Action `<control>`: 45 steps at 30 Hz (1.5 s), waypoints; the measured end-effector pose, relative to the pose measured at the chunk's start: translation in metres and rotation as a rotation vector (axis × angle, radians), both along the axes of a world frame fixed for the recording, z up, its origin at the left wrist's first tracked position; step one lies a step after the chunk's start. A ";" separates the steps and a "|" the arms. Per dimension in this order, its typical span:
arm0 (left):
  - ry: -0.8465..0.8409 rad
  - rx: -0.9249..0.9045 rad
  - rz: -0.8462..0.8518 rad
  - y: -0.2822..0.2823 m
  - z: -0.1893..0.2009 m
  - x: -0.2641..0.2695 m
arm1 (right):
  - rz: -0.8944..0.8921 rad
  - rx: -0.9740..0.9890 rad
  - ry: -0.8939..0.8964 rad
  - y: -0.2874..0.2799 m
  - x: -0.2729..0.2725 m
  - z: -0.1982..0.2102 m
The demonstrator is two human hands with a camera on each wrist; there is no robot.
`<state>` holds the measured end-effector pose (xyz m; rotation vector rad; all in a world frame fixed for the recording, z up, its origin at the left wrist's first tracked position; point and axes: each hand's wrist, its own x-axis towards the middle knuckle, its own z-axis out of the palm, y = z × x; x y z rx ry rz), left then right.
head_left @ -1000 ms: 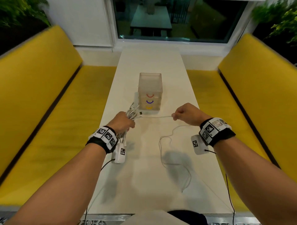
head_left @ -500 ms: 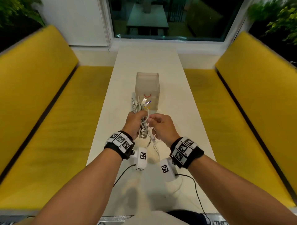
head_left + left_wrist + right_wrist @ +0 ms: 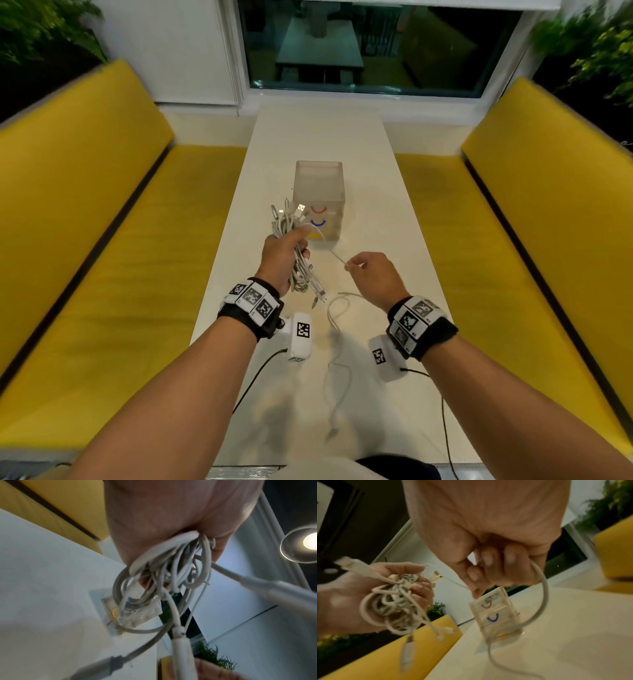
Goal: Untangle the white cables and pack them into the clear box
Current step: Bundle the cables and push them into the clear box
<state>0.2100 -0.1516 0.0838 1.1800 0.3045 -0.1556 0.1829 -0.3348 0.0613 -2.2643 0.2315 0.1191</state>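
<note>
My left hand (image 3: 286,255) grips a tangled bundle of white cables (image 3: 296,236) upright above the table; plug ends stick out above and below the fist. The same bundle (image 3: 164,572) fills the left wrist view and shows in the right wrist view (image 3: 393,600). My right hand (image 3: 368,274) pinches one thin white cable (image 3: 334,255) that runs taut from the bundle. Its slack trails in loops (image 3: 337,346) down the table toward me. The clear box (image 3: 318,198), with red, blue and yellow arcs on its drawers, stands just beyond the left hand.
A long white table (image 3: 322,137) runs away from me between two yellow benches (image 3: 102,240) (image 3: 534,240). A window (image 3: 370,44) is at the far end. Black camera leads (image 3: 257,377) hang from both wrists near the table's front edge.
My right hand, which had come in against the bundle half a second ago, has moved out to the right again, drawing a thin cable from it. The left hand has kept its grip.
</note>
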 end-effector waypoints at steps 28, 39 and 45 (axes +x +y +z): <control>0.016 0.283 -0.049 -0.029 -0.024 -0.009 | 0.237 0.164 -0.085 0.035 -0.016 0.023; 0.146 0.366 -0.373 -0.015 -0.027 -0.014 | 0.604 -0.215 0.006 0.025 -0.032 0.017; 0.181 0.452 -0.623 -0.003 -0.023 -0.011 | 0.543 -0.083 -0.045 0.025 -0.043 0.017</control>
